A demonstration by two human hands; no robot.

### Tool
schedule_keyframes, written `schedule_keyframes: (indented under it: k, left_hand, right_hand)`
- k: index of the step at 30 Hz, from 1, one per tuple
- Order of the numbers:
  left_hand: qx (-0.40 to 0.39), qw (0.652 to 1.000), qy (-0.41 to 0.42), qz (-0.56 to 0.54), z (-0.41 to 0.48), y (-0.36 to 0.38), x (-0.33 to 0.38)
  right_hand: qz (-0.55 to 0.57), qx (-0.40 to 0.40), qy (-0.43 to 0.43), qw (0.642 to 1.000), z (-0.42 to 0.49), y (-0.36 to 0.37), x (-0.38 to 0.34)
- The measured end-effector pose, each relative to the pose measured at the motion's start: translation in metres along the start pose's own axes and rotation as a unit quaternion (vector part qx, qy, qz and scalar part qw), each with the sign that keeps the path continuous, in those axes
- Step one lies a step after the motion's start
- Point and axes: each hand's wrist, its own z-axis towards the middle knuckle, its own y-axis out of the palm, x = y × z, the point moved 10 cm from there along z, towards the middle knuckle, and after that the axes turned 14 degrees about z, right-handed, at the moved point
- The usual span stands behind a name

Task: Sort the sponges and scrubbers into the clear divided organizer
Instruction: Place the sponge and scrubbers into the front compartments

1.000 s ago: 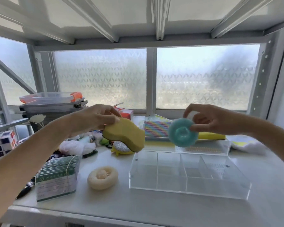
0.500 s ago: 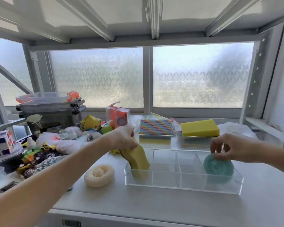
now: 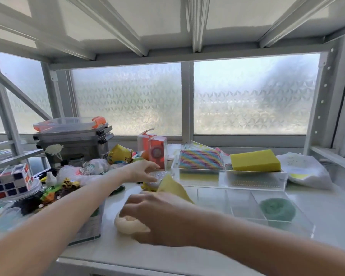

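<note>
The clear divided organizer lies at the front right of the white shelf. A teal round scrubber rests in its right compartment, and a yellow sponge stands tilted in its left one. My right hand crosses over to the left, fingers apart and draped over a cream loofah ring that lies on the shelf. Further back, my left hand is spread open over a silver sparkly scrubber with a yellow base, touching its top.
A second clear box behind the organizer carries a rainbow-striped sponge and a yellow block sponge. Toys, a puzzle cube, a banded card pack and stacked bins crowd the left. A white bag lies at the right.
Both hands let go: the yellow sponge and teal scrubber stay in the organizer. My right hand swung left onto the loofah ring; my left hand moved back to the silver scrubber.
</note>
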Motion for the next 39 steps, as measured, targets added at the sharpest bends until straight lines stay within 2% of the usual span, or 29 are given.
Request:
schedule_keyframes:
  k: [4, 6, 8, 10, 12, 14, 17, 20, 22, 23, 25, 27, 29, 32, 34, 39]
  left_hand:
    - [-0.004, 0.999, 0.019, 0.041, 0.020, 0.016, 0.005]
    - [0.009, 0.997, 0.036, 0.073, 0.023, 0.016, 0.010]
    - [0.020, 0.989, 0.051, 0.136, 0.020, 0.014, 0.019]
    - [0.046, 0.981, 0.064, 0.176, 0.017, 0.010, 0.026]
    - [0.100, 0.983, 0.063, 0.138, 0.014, -0.003, 0.020]
    - [0.178, 0.983, 0.028, 0.047, 0.001, -0.030, 0.004]
    - [0.313, 0.946, -0.052, -0.068, -0.037, -0.084, -0.027]
    - [0.384, 0.907, -0.060, -0.162, -0.074, -0.139, -0.019]
    - [0.375, 0.904, -0.035, -0.201, -0.085, -0.163, 0.012]
    - [0.343, 0.909, -0.017, -0.237, -0.084, -0.163, 0.032]
    - [0.228, 0.925, -0.001, -0.304, -0.072, -0.140, 0.075]
    - [0.132, 0.956, 0.006, -0.264, -0.062, -0.109, 0.120]
    - [0.084, 0.981, 0.013, -0.175, -0.053, -0.080, 0.150]
    - [0.079, 0.994, -0.009, -0.071, -0.040, -0.050, 0.158]
    - [0.102, 0.995, -0.014, -0.015, -0.041, -0.038, 0.161]
    - [0.208, 0.978, 0.009, 0.012, -0.051, -0.046, 0.163]
  right_hand:
    - [-0.174, -0.086, 0.077, 0.978, 0.027, 0.052, 0.012]
    - [-0.198, -0.119, 0.116, 0.966, 0.022, 0.067, 0.024]
    - [-0.202, -0.114, 0.118, 0.966, 0.015, 0.072, 0.025]
    - [-0.202, -0.082, 0.083, 0.972, 0.009, 0.064, 0.020]
    - [-0.088, -0.066, 0.047, 0.993, -0.001, 0.047, 0.008]
    - [0.039, -0.019, 0.044, 0.998, -0.020, 0.012, 0.002]
    - [0.185, 0.077, 0.105, 0.974, -0.065, -0.045, 0.014]
    - [0.228, 0.158, 0.176, 0.944, -0.116, -0.105, 0.053]
    - [0.219, 0.183, 0.229, 0.931, -0.151, -0.135, 0.082]
    - [0.210, 0.180, 0.248, 0.929, -0.165, -0.144, 0.094]
    - [0.185, 0.143, 0.275, 0.932, -0.186, -0.146, 0.109]
    - [0.131, 0.108, 0.304, 0.937, -0.204, -0.141, 0.118]
    - [0.050, 0.061, 0.308, 0.948, -0.213, -0.130, 0.122]
    - [-0.040, 0.001, 0.289, 0.957, -0.206, -0.110, 0.128]
    - [-0.073, -0.003, 0.276, 0.958, -0.200, -0.104, 0.131]
    - [-0.096, 0.017, 0.204, 0.974, -0.184, -0.092, 0.126]
